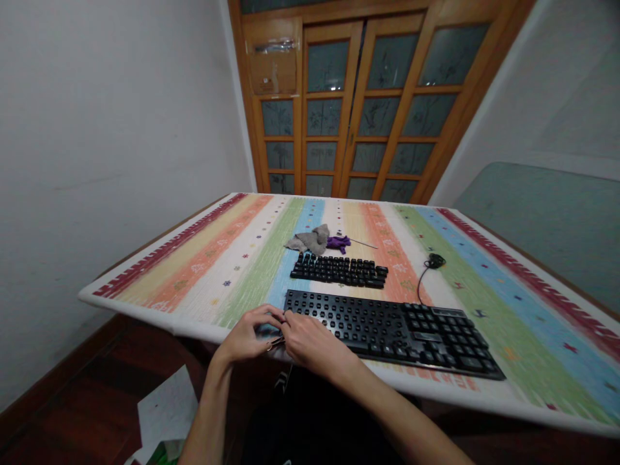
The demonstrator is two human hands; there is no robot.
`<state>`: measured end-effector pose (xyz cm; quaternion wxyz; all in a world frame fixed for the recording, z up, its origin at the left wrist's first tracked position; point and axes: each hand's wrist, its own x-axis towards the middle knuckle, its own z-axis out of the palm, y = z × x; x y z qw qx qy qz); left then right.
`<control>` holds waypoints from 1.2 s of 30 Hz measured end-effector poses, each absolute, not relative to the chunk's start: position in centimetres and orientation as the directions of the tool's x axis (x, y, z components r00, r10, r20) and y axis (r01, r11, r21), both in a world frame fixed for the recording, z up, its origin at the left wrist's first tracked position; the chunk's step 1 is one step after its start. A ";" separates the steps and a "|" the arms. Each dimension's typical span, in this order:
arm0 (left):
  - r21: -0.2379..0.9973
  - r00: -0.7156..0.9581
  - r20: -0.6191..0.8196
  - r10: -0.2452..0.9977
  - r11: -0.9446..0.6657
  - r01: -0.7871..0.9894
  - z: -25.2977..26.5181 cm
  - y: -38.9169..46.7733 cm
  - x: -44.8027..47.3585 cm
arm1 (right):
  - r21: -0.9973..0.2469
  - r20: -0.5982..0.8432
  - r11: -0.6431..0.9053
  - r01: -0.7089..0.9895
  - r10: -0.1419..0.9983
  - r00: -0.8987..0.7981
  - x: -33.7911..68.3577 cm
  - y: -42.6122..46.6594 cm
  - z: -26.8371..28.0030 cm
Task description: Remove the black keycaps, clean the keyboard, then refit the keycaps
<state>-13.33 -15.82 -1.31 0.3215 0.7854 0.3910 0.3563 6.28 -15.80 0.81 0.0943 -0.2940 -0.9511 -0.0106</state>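
Note:
A black keyboard [368,323] lies along the table's near edge. Across its left and middle part the keycaps are off and small switches show; the right part still carries keys. My left hand [249,332] is curled at the keyboard's lower left corner, thumb and fingers brought together. My right hand [310,339] meets it there, fingers bent and closed, covering that corner. Between the two hands a thin shiny metal piece [275,343] shows; its kind and which hand grips it are unclear. Beyond the keyboard, loose black keycaps [339,271] stand in rows.
Behind the keycaps lie a crumpled grey cloth [312,241], a purple bundle [338,243] and a thin rod [363,244]. The keyboard's coiled cable [434,261] rests to the right. A striped tablecloth [194,278] covers the table. White paper [169,410] is low at left.

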 end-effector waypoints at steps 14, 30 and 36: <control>0.778 0.470 0.311 0.826 -0.505 0.374 -1.9 -15.3 -13.5 | 0.147 0.068 0.888 0.436 0.430 -0.900 5.5 -14.0 0.7; 0.799 0.482 0.276 0.832 -0.477 0.366 -1.4 -15.4 -13.3 | 0.188 0.019 0.895 0.404 0.408 -0.913 5.4 -13.4 0.9; 0.804 0.484 0.266 0.834 -0.469 0.365 -1.2 -15.5 -13.4 | 0.189 0.013 0.901 0.391 0.396 -0.918 5.4 -13.2 0.8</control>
